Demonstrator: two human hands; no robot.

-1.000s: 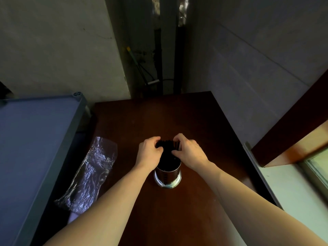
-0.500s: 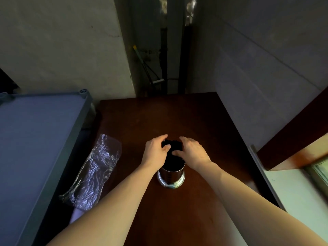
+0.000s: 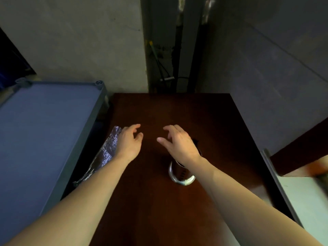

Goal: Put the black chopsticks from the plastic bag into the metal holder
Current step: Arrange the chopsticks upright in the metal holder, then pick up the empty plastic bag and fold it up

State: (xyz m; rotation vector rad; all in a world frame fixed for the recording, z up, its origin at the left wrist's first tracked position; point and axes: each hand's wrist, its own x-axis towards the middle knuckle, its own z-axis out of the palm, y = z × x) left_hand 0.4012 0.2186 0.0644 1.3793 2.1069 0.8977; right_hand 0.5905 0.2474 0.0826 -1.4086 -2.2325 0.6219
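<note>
Both hands, left hand (image 3: pixel 128 144) and right hand (image 3: pixel 179 144), hover loose-fingered and empty above the table (image 3: pixel 159 201), the black chopsticks (image 3: pixel 196 142) apparently (mostly hidden) standing in the metal holder (image 3: pixel 181 174).

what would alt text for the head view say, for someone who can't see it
Two bare hands hover open above a dark wooden table, holding nothing: the left hand in front of a crumpled plastic bag, the right hand above a metal holder with black chopsticks in it.
</note>
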